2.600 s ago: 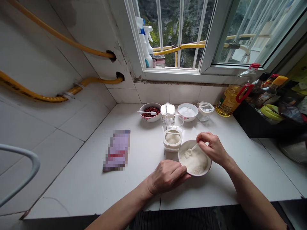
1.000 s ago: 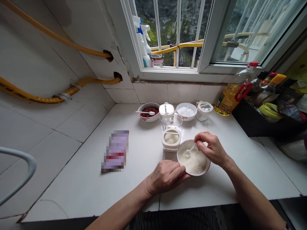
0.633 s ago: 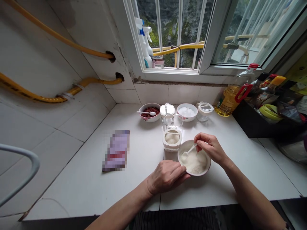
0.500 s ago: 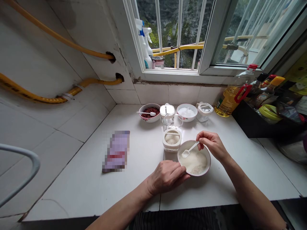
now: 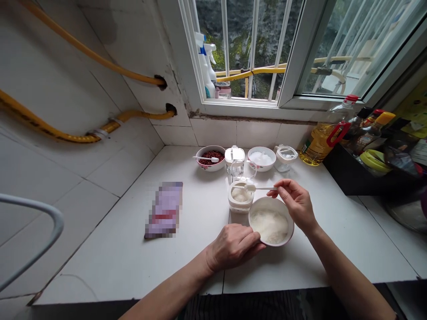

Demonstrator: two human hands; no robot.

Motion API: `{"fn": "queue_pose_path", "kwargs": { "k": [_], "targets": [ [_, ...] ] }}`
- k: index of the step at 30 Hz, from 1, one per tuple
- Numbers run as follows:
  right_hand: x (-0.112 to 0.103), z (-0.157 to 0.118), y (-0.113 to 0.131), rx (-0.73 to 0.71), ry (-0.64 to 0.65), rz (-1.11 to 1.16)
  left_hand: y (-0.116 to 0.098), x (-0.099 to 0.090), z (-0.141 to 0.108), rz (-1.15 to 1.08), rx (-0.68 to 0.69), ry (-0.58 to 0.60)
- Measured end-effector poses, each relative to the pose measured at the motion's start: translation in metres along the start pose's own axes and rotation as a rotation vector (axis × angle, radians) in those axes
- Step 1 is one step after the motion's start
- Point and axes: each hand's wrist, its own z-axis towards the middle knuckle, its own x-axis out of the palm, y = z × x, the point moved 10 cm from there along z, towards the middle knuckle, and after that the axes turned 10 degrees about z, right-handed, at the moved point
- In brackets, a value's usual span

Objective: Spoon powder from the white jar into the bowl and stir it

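My right hand [image 5: 295, 202] pinches the handle of a small white spoon [image 5: 258, 188]. The spoon's bowl is over the mouth of an open-lidded jar [image 5: 240, 206] that holds a pale grainy substance. A white bowl [image 5: 289, 238] of the same-looking pale grains stands just in front and to the right of the jar. My left hand [image 5: 235, 246] grips the bowl's near left rim, thumb and fingers closed on it. What the spoon carries is too small to make out.
Behind stand a bowl of dark red beans [image 5: 211, 167] with a white spoon, a lidded jar [image 5: 234, 154], a bowl of white crystals [image 5: 262, 166] and another jar [image 5: 286, 155]. A blurred purple packet [image 5: 165, 209] lies left. An oil bottle [image 5: 315, 144] and black box [image 5: 347, 175] are right.
My right hand has lifted the spoon out of the bowl and brought its tip left and away from me, over the jar. My left hand stays on the bowl's rim. The view has shifted slightly.
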Motion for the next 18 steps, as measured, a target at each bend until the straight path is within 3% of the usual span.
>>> {"fn": "queue_pose_path", "kwargs": {
  "k": [5,7,9,12,14,18],
  "targets": [
    [0.033,-0.013,0.029,-0.419,0.226,-0.439,0.0,-0.001,0.0,0.007,0.0,-0.012],
    [0.033,-0.016,0.035,-0.495,0.226,-0.476,0.0,-0.001,0.0,0.009,-0.001,-0.011],
    [0.019,-0.015,0.04,-0.47,0.132,-0.422,0.0,-0.001,0.0,0.007,-0.001,-0.011],
    [-0.008,-0.01,0.035,-0.311,0.002,-0.297,0.001,-0.001,0.0,0.003,-0.009,-0.013],
    [-0.013,-0.007,0.03,-0.237,0.033,-0.307,0.001,-0.001,-0.001,0.003,-0.018,-0.013],
    [-0.013,-0.002,0.033,-0.25,0.075,-0.416,0.001,0.0,-0.002,0.012,-0.03,-0.017]
  ]
}}
